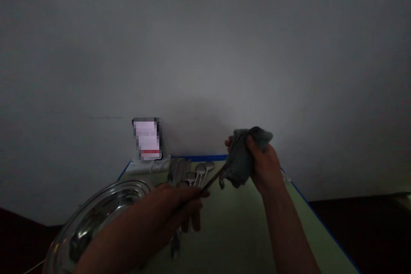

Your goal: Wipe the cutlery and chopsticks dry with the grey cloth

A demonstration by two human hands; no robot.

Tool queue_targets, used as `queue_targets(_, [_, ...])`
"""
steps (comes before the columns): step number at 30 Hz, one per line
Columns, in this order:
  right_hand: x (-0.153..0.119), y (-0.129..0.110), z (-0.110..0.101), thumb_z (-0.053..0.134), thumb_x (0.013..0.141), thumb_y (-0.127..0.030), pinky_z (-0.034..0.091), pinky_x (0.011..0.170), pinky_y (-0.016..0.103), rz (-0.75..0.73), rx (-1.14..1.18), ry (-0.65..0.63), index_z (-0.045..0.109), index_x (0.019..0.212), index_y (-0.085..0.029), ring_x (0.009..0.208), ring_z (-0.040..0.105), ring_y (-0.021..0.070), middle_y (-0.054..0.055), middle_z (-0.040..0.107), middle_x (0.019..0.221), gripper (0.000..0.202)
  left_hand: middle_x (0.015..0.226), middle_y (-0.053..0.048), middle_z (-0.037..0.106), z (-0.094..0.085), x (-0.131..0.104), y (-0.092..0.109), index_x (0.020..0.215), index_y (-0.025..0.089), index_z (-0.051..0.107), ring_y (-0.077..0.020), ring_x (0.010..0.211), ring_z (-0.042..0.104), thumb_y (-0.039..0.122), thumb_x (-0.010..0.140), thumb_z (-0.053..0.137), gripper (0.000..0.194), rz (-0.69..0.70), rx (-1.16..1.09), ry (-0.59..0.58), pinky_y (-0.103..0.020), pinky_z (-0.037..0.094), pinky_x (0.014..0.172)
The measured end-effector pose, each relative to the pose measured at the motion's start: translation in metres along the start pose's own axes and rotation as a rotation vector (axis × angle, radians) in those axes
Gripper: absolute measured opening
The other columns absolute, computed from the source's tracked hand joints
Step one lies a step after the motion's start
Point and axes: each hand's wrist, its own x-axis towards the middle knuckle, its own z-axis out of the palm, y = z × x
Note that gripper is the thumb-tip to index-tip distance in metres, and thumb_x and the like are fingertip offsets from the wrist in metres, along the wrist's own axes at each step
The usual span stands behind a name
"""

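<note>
My left hand (170, 209) grips a thin metal piece of cutlery (213, 180) between thumb and fingers. Its far end runs into a grey-green cloth (239, 160) with a checked patch, so I cannot tell which kind it is. Bunched around that end, the cloth is held by my right hand (265, 165), thumb on top. Several spoons (201, 169) and flat-handled cutlery (178, 169) lie on the table beyond my left hand. Below its fingers another utensil (175, 246) shows in part, dim and half hidden.
A large shiny metal basin (80, 222) stands at the left, partly behind my left forearm. A phone (147, 139) leans on the wall (205, 51) above a white object (144, 166) with a cord. The pale green table (237, 231) has blue edging and meets the wall.
</note>
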Motion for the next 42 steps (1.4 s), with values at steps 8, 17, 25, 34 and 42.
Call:
queue_targets(8, [-0.016,0.033,0.052,0.067,0.071,-0.041,0.052,0.057,0.023,0.189,0.392,0.205,0.064,0.078,-0.016,0.062,0.065,0.0122,0.0,0.067,0.066,0.026,0.064,-0.001,0.068,0.017,0.031,0.004,0.07,0.018,0.061,-0.0124,0.058,0.062,0.021,0.084,0.04,0.025,0.031,0.002,-0.045,-0.019,0.042,0.055])
queue_targets(17, [-0.022,0.042,0.061,0.062,0.075,-0.036,0.051,0.075,0.025,0.199,0.487,0.188,0.065,0.083,-0.016,0.075,0.067,0.0126,0.002,0.071,0.076,0.021,0.053,0.002,0.059,0.01,0.035,-0.006,0.061,0.019,0.052,-0.0114,0.046,0.053,0.023,0.084,0.037,0.028,0.01,0.13,0.109,-0.021,0.035,0.049])
queue_targets(25, [-0.009,0.042,0.047,0.064,0.074,-0.037,0.052,0.077,0.026,0.14,0.469,0.256,0.066,0.091,-0.014,0.079,0.067,0.0143,0.005,0.071,0.085,0.029,0.056,0.003,0.061,0.014,0.028,-0.006,0.066,0.018,0.055,-0.0103,0.051,0.057,0.031,0.09,0.037,0.033,0.019,0.066,-0.009,-0.019,0.036,0.052])
queue_targets(34, [-0.004,0.043,0.038,0.066,0.073,-0.035,0.052,0.073,0.025,0.125,0.376,0.236,0.067,0.09,-0.012,0.077,0.066,0.0143,0.007,0.072,0.088,0.029,0.061,0.002,0.062,0.009,0.015,-0.01,0.07,0.018,0.06,-0.0107,0.053,0.057,0.036,0.089,0.038,0.034,-0.022,0.147,0.002,-0.02,0.035,0.05])
queue_targets(42, [-0.009,0.049,0.046,0.069,0.07,-0.027,0.051,0.077,0.028,0.185,0.367,0.175,0.066,0.092,-0.013,0.082,0.066,0.0155,0.007,0.071,0.091,0.027,0.063,-0.002,0.065,0.02,0.032,-0.011,0.074,0.016,0.057,-0.014,0.056,0.06,0.031,0.089,0.034,0.031,-0.076,-0.052,-0.029,-0.023,0.043,0.056])
